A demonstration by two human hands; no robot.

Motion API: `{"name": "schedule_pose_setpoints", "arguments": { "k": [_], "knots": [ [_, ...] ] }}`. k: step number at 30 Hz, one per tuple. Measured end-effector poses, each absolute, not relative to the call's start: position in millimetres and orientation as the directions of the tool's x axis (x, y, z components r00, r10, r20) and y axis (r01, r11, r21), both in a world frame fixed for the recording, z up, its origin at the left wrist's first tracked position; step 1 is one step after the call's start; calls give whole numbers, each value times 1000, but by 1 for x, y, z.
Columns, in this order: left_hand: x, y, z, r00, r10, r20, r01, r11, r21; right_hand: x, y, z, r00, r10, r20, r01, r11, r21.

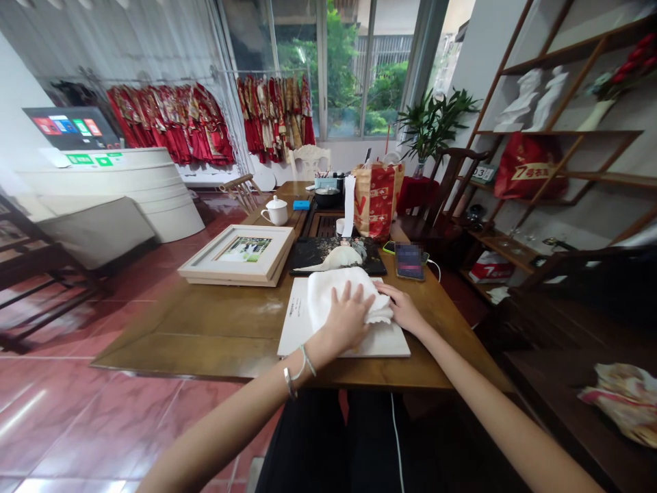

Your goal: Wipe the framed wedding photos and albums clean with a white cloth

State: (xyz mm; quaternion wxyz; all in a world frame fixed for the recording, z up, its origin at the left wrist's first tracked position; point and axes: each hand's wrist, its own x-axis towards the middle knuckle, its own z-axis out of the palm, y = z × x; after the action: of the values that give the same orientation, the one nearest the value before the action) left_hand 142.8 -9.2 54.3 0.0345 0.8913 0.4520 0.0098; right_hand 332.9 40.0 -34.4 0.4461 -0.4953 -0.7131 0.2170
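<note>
A folded white cloth lies on a flat white board with small dark print along its left side, near the table's front edge. Spread flat on top of the cloth is my left hand, fingers apart, with a bracelet at the wrist. My right hand is at the cloth's right edge, its fingers bent over the edge and closed on it. Just beyond the cloth, a black picture panel carries a pale, crumpled wrap.
Light wooden frames are stacked on the left of the wooden table. A lidded white mug, a red paper bag and a phone with a cable stand or lie farther back. A shelf is at the right.
</note>
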Motion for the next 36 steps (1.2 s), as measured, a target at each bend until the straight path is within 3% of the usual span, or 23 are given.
{"name": "schedule_pose_setpoints", "arguments": {
  "k": [8,15,23,29,36],
  "knots": [
    [126,-97,53,787,616,-34,615,-781,111,335,40,-35,-108,901,419,512,412,-754],
    [99,-45,64,636,771,-33,767,-627,137,332,39,-36,-94,901,424,533,405,-743],
    [112,16,54,663,747,46,740,-663,113,332,39,-35,-106,896,431,532,417,-736],
    [137,-3,51,631,774,53,771,-633,66,334,40,-36,-118,895,431,533,423,-733],
    [125,-92,60,721,693,-29,692,-716,95,332,38,-34,-121,891,438,540,429,-724]
  ]
}}
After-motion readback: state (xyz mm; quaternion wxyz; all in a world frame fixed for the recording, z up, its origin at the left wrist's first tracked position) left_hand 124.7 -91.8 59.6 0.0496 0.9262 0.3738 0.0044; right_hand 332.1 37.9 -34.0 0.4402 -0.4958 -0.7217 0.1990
